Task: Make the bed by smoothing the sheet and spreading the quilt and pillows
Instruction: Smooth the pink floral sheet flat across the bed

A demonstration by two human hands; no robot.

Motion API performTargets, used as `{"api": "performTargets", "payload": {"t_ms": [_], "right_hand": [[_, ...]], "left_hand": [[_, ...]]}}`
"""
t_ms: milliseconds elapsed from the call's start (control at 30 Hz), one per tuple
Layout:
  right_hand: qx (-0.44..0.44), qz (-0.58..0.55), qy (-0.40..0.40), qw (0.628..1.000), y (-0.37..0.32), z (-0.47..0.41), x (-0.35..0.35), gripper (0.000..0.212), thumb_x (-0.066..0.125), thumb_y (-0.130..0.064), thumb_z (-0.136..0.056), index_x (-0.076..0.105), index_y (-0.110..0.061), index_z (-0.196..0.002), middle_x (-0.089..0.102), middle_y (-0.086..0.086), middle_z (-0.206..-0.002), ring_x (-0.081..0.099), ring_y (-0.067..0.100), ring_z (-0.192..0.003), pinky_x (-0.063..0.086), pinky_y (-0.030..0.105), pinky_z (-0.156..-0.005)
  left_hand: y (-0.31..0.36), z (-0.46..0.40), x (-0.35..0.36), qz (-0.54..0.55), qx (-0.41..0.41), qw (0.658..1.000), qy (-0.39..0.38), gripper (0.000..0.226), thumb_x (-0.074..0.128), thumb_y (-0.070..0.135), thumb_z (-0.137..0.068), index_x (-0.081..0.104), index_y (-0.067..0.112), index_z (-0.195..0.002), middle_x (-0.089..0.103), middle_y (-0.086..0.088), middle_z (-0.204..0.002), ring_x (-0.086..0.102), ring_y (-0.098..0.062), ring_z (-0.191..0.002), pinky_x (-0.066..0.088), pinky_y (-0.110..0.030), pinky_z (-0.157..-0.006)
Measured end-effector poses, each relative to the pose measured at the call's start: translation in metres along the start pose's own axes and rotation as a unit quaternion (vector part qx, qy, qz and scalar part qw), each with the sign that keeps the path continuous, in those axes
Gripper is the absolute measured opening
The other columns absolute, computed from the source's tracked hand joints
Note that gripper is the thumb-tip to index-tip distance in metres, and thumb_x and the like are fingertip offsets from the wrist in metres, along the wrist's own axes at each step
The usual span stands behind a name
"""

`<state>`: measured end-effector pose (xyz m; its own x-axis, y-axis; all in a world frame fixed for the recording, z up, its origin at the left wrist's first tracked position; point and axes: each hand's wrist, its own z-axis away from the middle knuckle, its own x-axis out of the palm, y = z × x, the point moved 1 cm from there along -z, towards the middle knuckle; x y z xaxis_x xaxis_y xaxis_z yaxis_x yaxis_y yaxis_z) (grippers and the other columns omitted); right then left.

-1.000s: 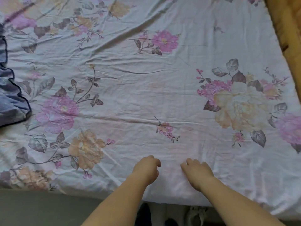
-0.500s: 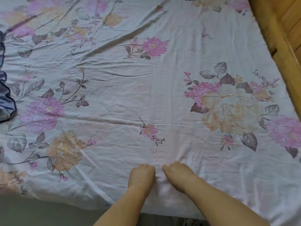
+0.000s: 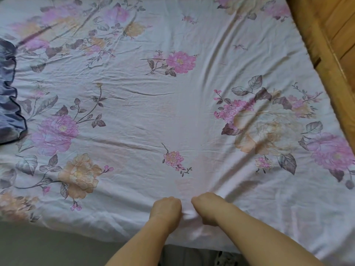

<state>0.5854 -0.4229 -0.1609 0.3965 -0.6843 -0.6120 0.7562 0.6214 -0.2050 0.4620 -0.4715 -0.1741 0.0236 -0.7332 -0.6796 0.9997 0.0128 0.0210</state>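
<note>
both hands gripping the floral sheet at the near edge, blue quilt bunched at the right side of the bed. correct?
Not quite. In the head view the blue quilt is bunched at the left side, not the right. Both hands, left hand and right hand, do grip the floral sheet at the near edge.

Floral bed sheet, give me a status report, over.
Left hand and right hand both grip the white floral cotton sheet at its near edge. Creases fan out. Blue ruffled fabric lies at far left.

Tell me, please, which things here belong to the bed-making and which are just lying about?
Part of the job:
sheet, gripped near its edge
left hand
right hand
blue quilt, bunched at the left

Just there:
wooden bed frame
floor
</note>
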Motion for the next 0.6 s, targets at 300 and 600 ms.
{"api": "performTargets", "payload": {"t_ms": [300, 600], "right_hand": [[0.046, 0.011, 0.056, 0.997, 0.052, 0.031, 0.025, 0.035, 0.044, -0.009, -0.092, 0.045, -0.018, -0.126, 0.040, 0.010, -0.132, 0.035, 0.030, -0.123, 0.035, 0.041, -0.095], [0.230, 0.045, -0.005, 0.972, 0.132, 0.083, 0.055, 0.040, 0.036, -0.007, -0.095, 0.050, -0.020, -0.130, 0.045, 0.002, -0.137, 0.034, 0.022, -0.131, 0.041, 0.037, -0.095]], "left_hand": [[0.020, 0.003, 0.006, 0.032, 0.026, 0.999, 0.021, 0.036, 0.041, 0.003, -0.089, 0.044, 0.015, -0.123, 0.038, -0.011, -0.131, 0.036, -0.031, -0.124, 0.042, -0.041, -0.090], [0.075, -0.012, -0.005, 0.021, 0.131, 0.991, 0.009, 0.033, 0.048, 0.020, -0.092, 0.050, 0.022, -0.124, 0.038, -0.006, -0.128, 0.035, -0.031, -0.121, 0.044, -0.043, -0.090]]}}
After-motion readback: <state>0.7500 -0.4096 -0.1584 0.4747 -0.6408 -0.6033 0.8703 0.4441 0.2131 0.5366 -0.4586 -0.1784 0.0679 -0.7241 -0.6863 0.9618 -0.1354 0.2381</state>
